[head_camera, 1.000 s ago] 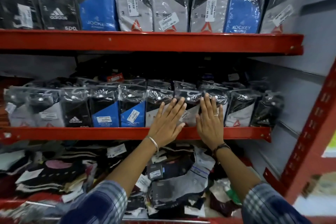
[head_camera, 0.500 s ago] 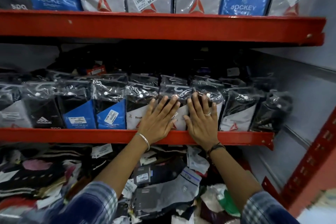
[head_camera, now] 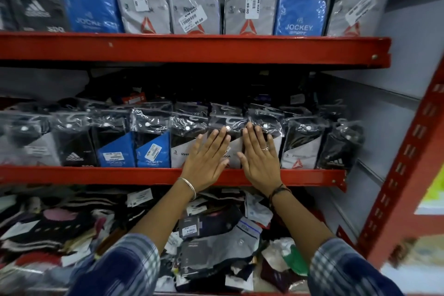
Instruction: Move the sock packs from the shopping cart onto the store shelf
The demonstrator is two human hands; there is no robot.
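Observation:
A row of plastic-wrapped sock packs (head_camera: 153,144) stands upright along the middle red shelf (head_camera: 96,175). My left hand (head_camera: 206,158) lies flat, fingers spread, against the front of a grey and black pack (head_camera: 179,146). My right hand (head_camera: 260,155) presses flat on the neighbouring packs, a ring on one finger. Neither hand grips anything. The pack between the hands (head_camera: 234,149) shows only a narrow strip. The shopping cart is out of view.
More sock packs (head_camera: 194,5) stand on the upper red shelf (head_camera: 192,47). Below, a loose heap of socks (head_camera: 211,243) fills the bottom shelf. A red upright post (head_camera: 408,163) and a grey side panel (head_camera: 374,142) close the right end.
The view has drawn closer to the shelf. Both hands have stayed flat on the same packs, with the left hand slightly nearer the right.

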